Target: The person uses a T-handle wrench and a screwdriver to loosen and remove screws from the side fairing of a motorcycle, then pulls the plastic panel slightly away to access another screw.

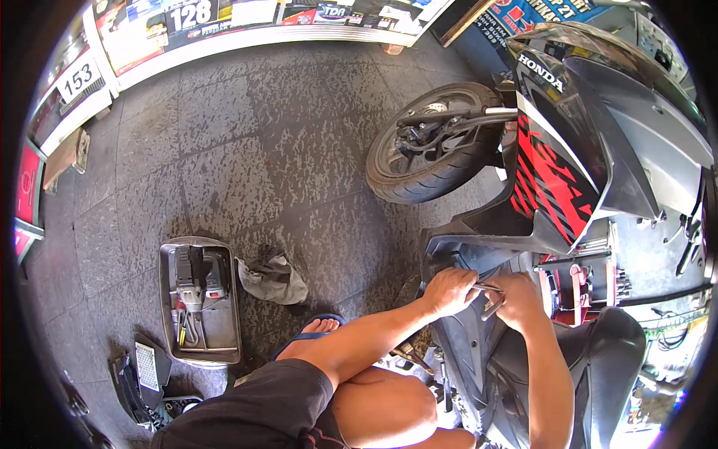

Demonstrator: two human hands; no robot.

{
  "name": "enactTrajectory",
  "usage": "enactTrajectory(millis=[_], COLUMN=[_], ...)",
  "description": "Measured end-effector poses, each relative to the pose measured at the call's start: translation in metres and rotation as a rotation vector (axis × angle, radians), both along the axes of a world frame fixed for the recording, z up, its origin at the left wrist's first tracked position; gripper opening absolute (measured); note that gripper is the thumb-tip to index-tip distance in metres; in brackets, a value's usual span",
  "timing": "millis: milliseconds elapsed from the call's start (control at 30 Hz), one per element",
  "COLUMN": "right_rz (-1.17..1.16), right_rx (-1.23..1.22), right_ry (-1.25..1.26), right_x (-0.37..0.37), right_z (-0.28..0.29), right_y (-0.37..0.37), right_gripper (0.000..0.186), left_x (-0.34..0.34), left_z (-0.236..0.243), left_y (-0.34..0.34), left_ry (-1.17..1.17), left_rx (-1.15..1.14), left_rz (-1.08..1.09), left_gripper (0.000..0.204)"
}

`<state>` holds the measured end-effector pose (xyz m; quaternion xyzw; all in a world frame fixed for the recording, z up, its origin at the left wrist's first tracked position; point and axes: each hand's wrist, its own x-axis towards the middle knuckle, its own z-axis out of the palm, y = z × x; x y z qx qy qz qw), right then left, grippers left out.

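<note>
Motorcycle [576, 172] stands on a worn, stained tile floor [247, 135]. Against its lower panel, the left hand [449, 290] and right hand [516, 295] both grip a metal tool [490, 295]. Left of the motorcycle lie a crumpled rag [273, 278] and a grey tool tray [200, 299]; shelving [247, 30] lines the far wall.

Both hands close their grip on a thin metal tool [488, 293] low on the dark plastic scooter body [479, 352]. Right above the grip hangs the red and black side panel [553, 179], so little room there. To its left, the grey stone floor [247, 150] is open as far as the crumpled grey rag [273, 278] and the grey metal tool tray [200, 299].
</note>
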<state>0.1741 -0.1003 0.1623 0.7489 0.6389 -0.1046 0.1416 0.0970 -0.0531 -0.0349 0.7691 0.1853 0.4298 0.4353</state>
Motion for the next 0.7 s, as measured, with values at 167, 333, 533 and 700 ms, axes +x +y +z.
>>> enactTrajectory(millis=[167, 333, 533, 700], right_rz=[-0.43, 0.048, 0.023, -0.226], right_rx=[-0.063, 0.169, 0.207, 0.14], right_ry=[0.169, 0.024, 0.013, 0.012], right_x=[-0.011, 0.002, 0.003, 0.009], right_z=[0.01, 0.016, 0.026, 0.02], right_y=[0.016, -0.01, -0.017, -0.011], right_gripper=[0.027, 0.032, 0.026, 0.038], left_x=[-0.001, 0.002, 0.0, 0.001], left_z=[-0.003, -0.006, -0.001, -0.002], left_y=[-0.001, -0.004, -0.002, -0.001], left_ry=[0.062, -0.016, 0.0, 0.004], left_rx=[0.017, 0.003, 0.045, 0.043], left_rz=[0.006, 0.026, 0.018, 0.026], left_gripper=[0.022, 0.023, 0.02, 0.019])
